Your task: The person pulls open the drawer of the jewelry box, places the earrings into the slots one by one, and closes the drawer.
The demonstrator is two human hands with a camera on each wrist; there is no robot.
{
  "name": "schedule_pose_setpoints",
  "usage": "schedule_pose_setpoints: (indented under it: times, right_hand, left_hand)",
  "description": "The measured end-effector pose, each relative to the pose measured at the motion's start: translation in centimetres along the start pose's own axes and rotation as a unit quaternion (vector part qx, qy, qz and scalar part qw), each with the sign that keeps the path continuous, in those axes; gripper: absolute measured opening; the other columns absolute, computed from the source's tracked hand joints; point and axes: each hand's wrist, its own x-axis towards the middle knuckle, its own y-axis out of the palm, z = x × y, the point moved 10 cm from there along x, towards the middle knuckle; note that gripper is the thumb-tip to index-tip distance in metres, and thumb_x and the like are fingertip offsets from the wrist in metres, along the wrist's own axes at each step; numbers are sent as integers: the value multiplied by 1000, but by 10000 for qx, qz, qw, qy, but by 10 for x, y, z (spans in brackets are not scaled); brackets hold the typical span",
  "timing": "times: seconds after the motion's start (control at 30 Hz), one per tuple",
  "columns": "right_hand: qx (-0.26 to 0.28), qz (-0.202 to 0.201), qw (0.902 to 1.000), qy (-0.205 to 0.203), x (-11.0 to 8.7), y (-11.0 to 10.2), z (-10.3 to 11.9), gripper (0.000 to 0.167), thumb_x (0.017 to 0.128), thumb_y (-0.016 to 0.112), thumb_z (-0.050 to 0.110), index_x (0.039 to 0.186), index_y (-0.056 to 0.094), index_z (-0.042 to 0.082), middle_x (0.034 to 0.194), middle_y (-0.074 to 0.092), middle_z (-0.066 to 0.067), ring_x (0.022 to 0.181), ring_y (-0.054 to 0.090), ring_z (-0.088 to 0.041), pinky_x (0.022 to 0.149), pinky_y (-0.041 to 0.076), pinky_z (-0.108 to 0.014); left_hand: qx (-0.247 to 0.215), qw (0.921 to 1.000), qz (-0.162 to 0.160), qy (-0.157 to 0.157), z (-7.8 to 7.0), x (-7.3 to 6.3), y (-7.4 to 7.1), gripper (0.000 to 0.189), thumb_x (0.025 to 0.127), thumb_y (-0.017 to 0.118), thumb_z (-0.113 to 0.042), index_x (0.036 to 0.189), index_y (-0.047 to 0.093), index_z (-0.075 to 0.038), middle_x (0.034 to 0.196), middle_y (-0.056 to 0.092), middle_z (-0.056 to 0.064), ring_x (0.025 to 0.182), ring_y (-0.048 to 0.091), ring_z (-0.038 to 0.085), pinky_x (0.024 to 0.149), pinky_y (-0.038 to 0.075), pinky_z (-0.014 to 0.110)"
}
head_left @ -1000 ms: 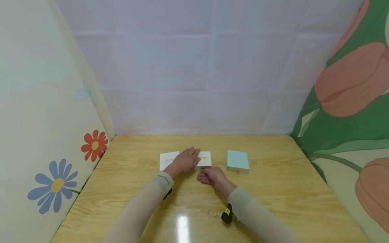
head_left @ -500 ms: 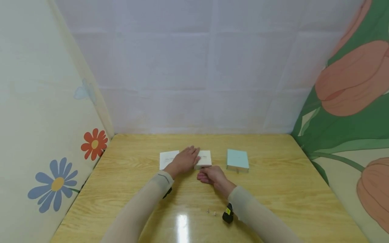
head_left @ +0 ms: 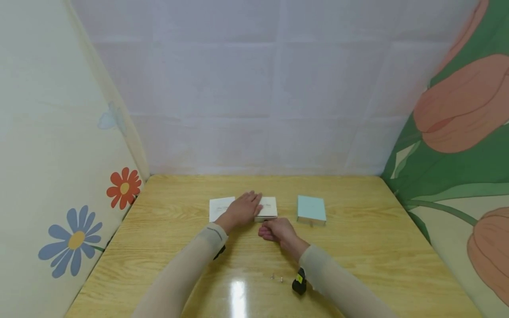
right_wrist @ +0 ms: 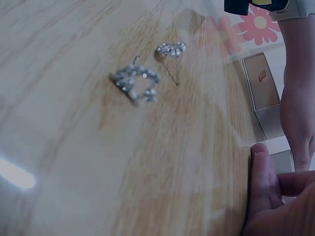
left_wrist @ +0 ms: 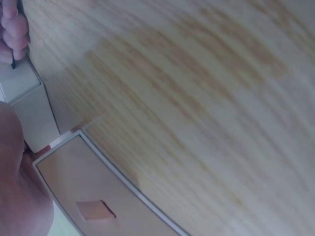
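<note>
White box (head_left: pixel 268 208), mid-table (head_left: pixel 370 251): lid script too small to read. L hand (head_left: pixel 243 210) lies over its L side, fingers extended; R hand (head_left: pixel 280 231) pinches its dark tab (left_wrist: pixel 14 64), clear only in L wrist view. Neighbouring box (head_left: pixel 220 208): lettering illegible. R wrist view details 2 sparkly jewellery pcs (right_wrist: pixel 124 81), specks in head view.

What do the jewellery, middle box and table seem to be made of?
Jewellery: probably silvery metal set with clear stones or glass, shiny; bright faceted glints suggest it.
Middle box: likely rigid cardboard, off-white and matte-looking; flat faces, crisp edges and printed lettering.
Table: wood or wood-look laminate, glossy; grain streaks and a bright reflection.
</note>
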Motion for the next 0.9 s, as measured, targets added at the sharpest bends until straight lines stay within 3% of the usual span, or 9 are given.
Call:
schedule_pose_setpoints:
  times: [0.9]
  right_hand:
    - [-76, -30, 9999, -125, -7, 1, 2, 18, 99, 57, 1, 108, 66, -10, 83, 75, -15, 70, 74, -17, 67, 64, -29]
  left_hand:
    - [-10, 10000, 72, -24, 2, 1, 3, 60, 112, 21, -40, 161, 25, -5, 164, 31, 13, 154, 23, 28, 128, 16, 38]
